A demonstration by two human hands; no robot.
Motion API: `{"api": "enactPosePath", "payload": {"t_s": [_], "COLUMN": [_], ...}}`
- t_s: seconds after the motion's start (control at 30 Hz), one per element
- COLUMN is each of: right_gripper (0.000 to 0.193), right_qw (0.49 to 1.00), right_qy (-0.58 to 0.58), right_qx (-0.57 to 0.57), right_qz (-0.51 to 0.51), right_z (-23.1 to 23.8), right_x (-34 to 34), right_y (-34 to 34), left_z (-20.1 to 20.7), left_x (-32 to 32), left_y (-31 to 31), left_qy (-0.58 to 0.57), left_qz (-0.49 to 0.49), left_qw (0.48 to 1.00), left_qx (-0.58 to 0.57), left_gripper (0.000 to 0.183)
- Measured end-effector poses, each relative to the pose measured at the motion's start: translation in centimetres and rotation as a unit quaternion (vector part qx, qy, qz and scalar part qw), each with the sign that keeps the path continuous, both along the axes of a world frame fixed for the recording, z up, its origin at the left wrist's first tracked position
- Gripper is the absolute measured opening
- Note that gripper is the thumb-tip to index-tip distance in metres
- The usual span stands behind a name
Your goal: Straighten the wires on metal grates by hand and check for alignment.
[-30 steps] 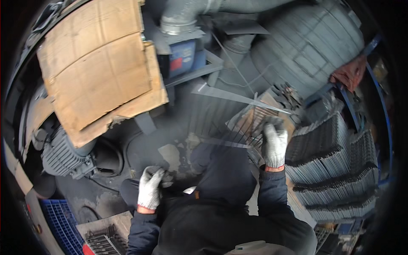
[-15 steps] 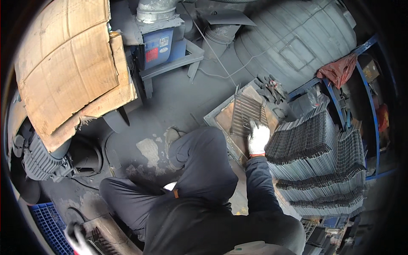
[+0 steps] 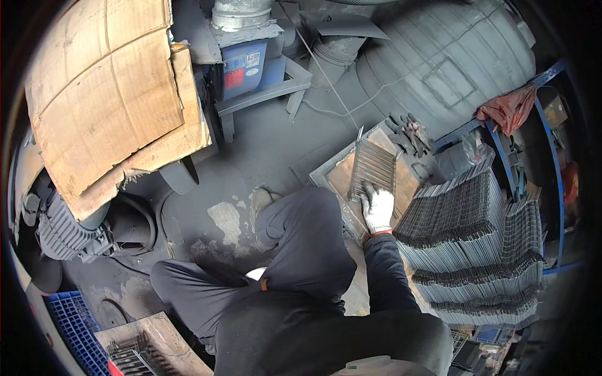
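My right hand (image 3: 377, 210), in a white glove with dark fingertips, rests at the near end of a small pile of dark wire racks (image 3: 374, 164). Its fingers curl over the near edge of the wires, and the thumb sits beside them. These racks lie on a brown board (image 3: 342, 172) within a grey frame. My left hand is out of sight. At the lower left, more black wire pieces (image 3: 128, 355) lie on another brown board (image 3: 164, 335), cut off by the picture's edge.
Tall stacks of wire racks (image 3: 448, 210) stand right of my right arm. Dark gloves (image 3: 411, 133) lie beyond the board. A large grey barrel-shaped vessel (image 3: 448, 62) stands at the back. Left are cardboard sheets (image 3: 106, 94), a motor (image 3: 66, 232) and a blue crate (image 3: 78, 332).
My left hand, a white blur at the lower left before, has gone from view. My right fingers have curled over the racks' near end, and the racks look more evenly lined up.
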State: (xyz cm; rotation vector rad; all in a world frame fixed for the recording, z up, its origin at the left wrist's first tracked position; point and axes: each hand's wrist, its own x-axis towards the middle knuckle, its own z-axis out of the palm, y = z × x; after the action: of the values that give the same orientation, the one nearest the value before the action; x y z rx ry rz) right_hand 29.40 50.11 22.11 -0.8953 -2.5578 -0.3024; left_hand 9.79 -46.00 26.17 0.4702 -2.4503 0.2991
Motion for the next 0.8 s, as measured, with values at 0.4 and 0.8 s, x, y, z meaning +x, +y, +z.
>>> {"api": "enactPosePath", "payload": {"t_s": [0.4, 0.8], "right_gripper": [0.051, 0.056], "right_qw": [0.997, 0.952], "right_qy": [0.032, 0.257], "right_qx": [-0.044, -0.054], "right_qz": [0.046, 0.159], "right_z": [0.4, 7.9], "right_x": [1.1, -15.6], "right_y": [-1.4, -9.4], "left_z": [-0.1, 2.3], "left_x": [0.8, 2.0], "left_y": [-10.5, -10.3], "left_qy": [-0.214, -0.067], "left_qz": [0.006, -0.035], "left_qw": [0.957, 0.996], "left_qx": [0.195, 0.05], "left_gripper": [0.047, 0.036]}}
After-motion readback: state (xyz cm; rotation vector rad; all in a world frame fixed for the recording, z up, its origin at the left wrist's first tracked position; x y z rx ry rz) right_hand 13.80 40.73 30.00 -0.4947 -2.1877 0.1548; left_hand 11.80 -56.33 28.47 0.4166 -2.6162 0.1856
